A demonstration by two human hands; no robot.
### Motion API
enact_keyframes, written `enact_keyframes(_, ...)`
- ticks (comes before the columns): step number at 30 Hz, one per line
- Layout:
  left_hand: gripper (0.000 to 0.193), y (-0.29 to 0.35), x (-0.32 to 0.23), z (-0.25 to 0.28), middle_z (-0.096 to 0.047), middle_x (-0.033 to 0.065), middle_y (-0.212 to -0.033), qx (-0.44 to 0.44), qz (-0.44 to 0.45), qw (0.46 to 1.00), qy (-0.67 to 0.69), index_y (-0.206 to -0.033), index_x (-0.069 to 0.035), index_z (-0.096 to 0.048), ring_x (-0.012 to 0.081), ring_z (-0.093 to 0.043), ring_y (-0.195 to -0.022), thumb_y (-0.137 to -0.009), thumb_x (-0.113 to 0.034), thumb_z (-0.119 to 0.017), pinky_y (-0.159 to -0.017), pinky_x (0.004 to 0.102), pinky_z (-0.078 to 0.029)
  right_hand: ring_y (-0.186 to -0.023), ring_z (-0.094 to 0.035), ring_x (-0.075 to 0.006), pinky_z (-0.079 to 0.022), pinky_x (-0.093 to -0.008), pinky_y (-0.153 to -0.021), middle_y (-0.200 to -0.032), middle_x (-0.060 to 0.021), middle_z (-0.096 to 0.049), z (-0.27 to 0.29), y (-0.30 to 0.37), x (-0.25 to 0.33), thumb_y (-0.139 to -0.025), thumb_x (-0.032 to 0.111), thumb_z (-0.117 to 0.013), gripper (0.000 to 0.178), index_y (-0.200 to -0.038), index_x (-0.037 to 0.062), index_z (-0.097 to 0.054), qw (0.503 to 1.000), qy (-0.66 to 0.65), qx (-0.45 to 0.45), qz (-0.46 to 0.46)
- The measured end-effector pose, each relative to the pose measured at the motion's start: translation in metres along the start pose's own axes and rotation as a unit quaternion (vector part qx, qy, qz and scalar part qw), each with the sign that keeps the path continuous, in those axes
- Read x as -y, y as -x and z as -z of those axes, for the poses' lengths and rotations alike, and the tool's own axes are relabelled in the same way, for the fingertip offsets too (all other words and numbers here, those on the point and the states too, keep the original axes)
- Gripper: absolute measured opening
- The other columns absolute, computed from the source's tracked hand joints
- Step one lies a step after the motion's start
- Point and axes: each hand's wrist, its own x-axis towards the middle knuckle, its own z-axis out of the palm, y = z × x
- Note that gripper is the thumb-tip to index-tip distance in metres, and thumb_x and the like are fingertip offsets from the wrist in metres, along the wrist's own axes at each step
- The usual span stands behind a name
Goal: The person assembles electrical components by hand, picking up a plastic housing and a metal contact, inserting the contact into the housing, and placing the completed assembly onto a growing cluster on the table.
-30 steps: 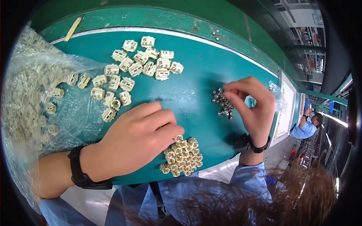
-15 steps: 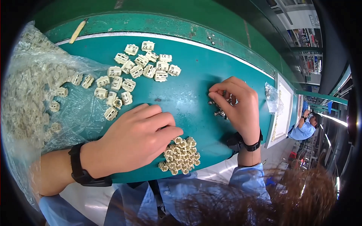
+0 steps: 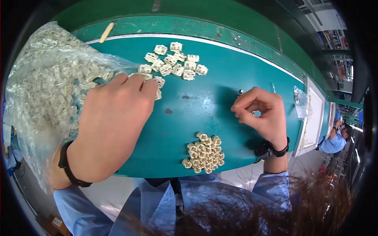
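My left hand (image 3: 118,118) reaches over the nearer cream plastic housings (image 3: 159,82), beside the clear plastic bag (image 3: 118,61). Its fingers bend downward and the fingertips are hidden beneath it. On the right, my right hand (image 3: 263,114) has thumb and fingertips pressed together in a pinch; whatever sits between them is too small to make out. Shiny small metal parts (image 3: 241,92) lie just behind its fingers, mostly covered by the hand. Between my hands, close to the near edge, stands a cluster of small cream ring-shaped plastic parts (image 3: 204,154).
More housings (image 3: 178,70) lie loose toward the back of the green table mat (image 3: 189,114). The bag full of cream parts (image 3: 47,78) fills the left side. A small clear bag (image 3: 301,103) and a white tray (image 3: 314,118) are at right. Far right, another person (image 3: 334,141) sits.
My left hand has left the cluster of ring-shaped parts and moved up and left over the housings. The right hand stays pinched near the metal parts. The whole view has shifted somewhat.
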Motion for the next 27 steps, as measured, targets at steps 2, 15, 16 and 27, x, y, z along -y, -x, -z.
enact_keyframes(2, 0.035, 0.003, 0.001, 0.0, -0.069, 0.0049, -0.103, 0.0, -0.013, 1.0, -0.014, -0.104, -0.01, -0.071, 0.0278, -0.073, -0.099, -0.079, -0.014, -0.094, -0.078, 0.0413, -0.062, -0.086, -0.08, -0.0166, -0.067, -0.0294, -0.077, -0.105, -0.0139, -0.084, -0.009, -0.003, 0.005, -0.099, -0.006, -0.083, 0.007, -0.104, -0.0047, -0.078, 0.997, -0.064, 0.023, -0.02)
enact_keyframes(15, 0.025, -0.007, -0.023, -0.037, -0.066, -0.0007, -0.103, -0.036, -0.157, 0.965, 0.208, -0.104, -0.014, -0.075, 0.0222, -0.068, -0.089, -0.084, -0.014, -0.091, -0.072, 0.0371, -0.059, -0.092, -0.08, -0.0186, -0.066, -0.0298, -0.079, -0.108, -0.0146, -0.083, -0.013, -0.003, 0.001, -0.095, -0.013, -0.081, 0.017, -0.109, -0.0058, -0.088, 0.987, -0.134, 0.082, -0.037)
enact_keyframes(16, 0.025, -0.007, -0.024, -0.043, -0.066, -0.0007, -0.103, -0.036, -0.155, 0.964, 0.211, -0.104, -0.014, -0.075, 0.0222, -0.068, -0.089, -0.084, -0.014, -0.091, -0.072, 0.0371, -0.059, -0.092, -0.08, -0.0186, -0.066, -0.0298, -0.079, -0.108, -0.0146, -0.083, -0.014, -0.003, 0.0, -0.095, -0.013, -0.081, 0.017, -0.109, -0.0058, -0.088, 0.987, -0.133, 0.084, -0.039)
enact_keyframes(27, 0.021, -0.013, -0.031, -0.07, -0.065, -0.0009, -0.101, -0.073, -0.178, 0.938, 0.29, -0.105, -0.015, -0.076, 0.0214, -0.067, -0.087, -0.088, -0.014, -0.089, -0.069, 0.036, -0.058, -0.083, -0.072, -0.0151, -0.058, -0.0297, -0.076, -0.102, -0.0056, -0.08, -0.025, -0.01, 0.002, -0.089, -0.011, -0.087, 0.024, -0.106, 0.0054, -0.092, 0.99, 0.094, 0.069, 0.079)
